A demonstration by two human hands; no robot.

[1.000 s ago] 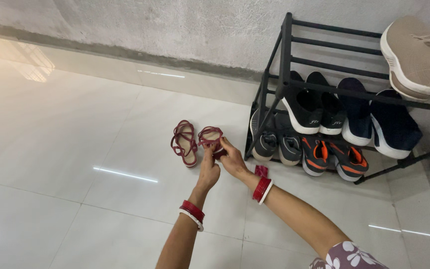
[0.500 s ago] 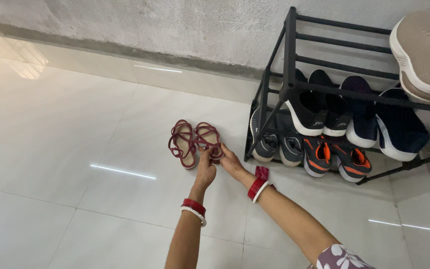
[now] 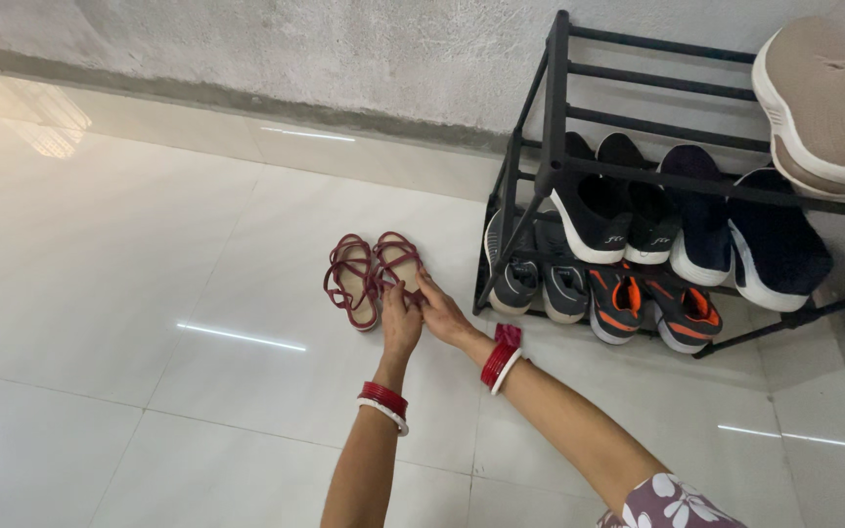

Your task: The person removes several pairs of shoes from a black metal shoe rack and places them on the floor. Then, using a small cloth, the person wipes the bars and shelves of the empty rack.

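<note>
Both your left hand (image 3: 401, 328) and right hand (image 3: 441, 311) pinch the right maroon sandal's (image 3: 395, 262) heel end; light, floppy straps, so grip the stiffer sole.

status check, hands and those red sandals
Left hand and right hand both on right-side red sandal. Pair side by side on floor. Shoe rack close right.

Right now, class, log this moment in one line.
left hand: on maroon strappy sandal | right hand: same sandal | black metal shoe rack: beside

My head camera looks down and forward over my outstretched arms. It faces the wall (image 3: 344, 49) across the floor (image 3: 100, 293), with the shoe rack (image 3: 555, 147) near.
</note>
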